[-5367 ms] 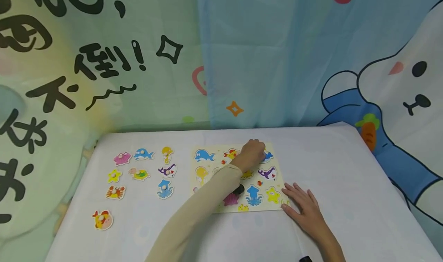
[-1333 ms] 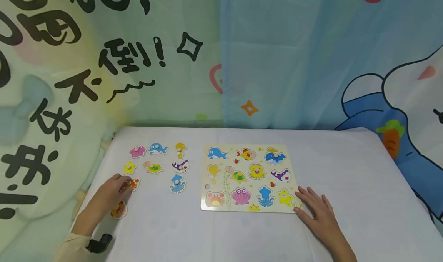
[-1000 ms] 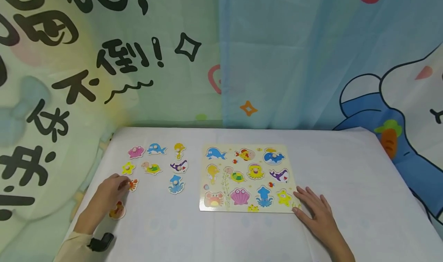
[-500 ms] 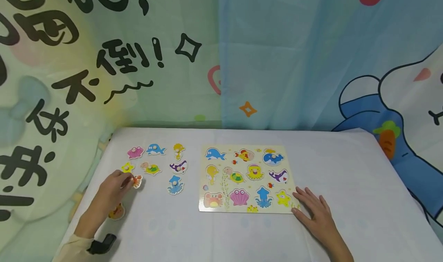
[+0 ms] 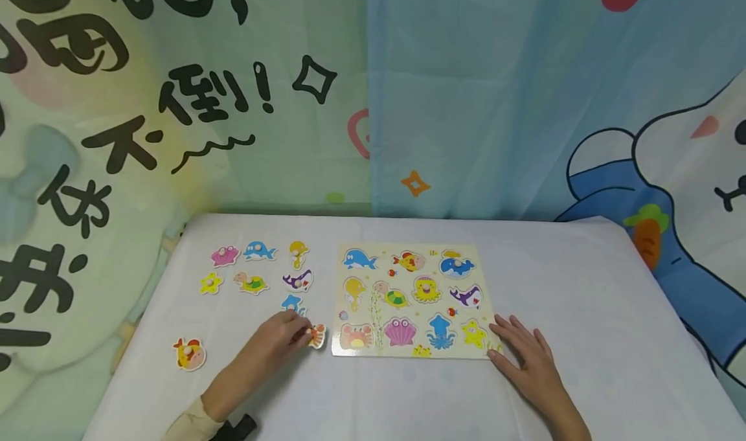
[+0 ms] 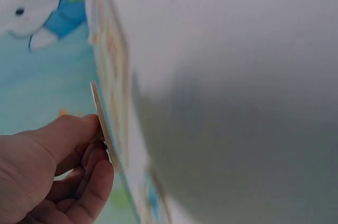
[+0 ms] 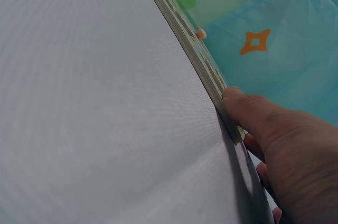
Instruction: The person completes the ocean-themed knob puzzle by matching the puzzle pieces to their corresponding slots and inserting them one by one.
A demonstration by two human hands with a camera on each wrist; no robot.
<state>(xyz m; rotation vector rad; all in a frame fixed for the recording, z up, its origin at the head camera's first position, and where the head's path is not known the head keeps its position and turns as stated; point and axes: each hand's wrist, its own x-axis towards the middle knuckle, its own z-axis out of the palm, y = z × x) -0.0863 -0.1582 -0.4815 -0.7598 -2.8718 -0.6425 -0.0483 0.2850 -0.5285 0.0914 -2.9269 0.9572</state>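
My left hand point(image 5: 274, 344) pinches a crab puzzle piece point(image 5: 317, 336) just left of the puzzle board point(image 5: 384, 250). In the left wrist view, the thumb and fingers of the left hand point(image 6: 68, 166) hold the thin piece point(image 6: 105, 126) on edge, above the table. The board is pale yellow with sea animal pictures, and a faded crab shape point(image 5: 357, 337) fills its lower left corner. My right hand point(image 5: 527, 366) rests at the board's lower right edge, fingers extended. The right wrist view has its thumb point(image 7: 248, 110) against the board's edge, and a small knob point(image 7: 201, 34) sticks up farther along.
Knobbed pieces lie to the left on the white tablecloth point(image 5: 373, 402): a pink shell point(image 5: 225, 256), blue whale point(image 5: 259, 251), seahorse point(image 5: 298, 254), star point(image 5: 211, 283), turtle point(image 5: 251, 283), purple whale point(image 5: 298, 281) and fish point(image 5: 190, 354). The left hand partly covers a squid piece point(image 5: 293, 303). A printed curtain point(image 5: 454, 104) hangs behind.
Earlier the left hand reached over the board's upper right, then went to the crab piece at far left. It has since lifted that piece and carried it right. The right hand stays at the board.
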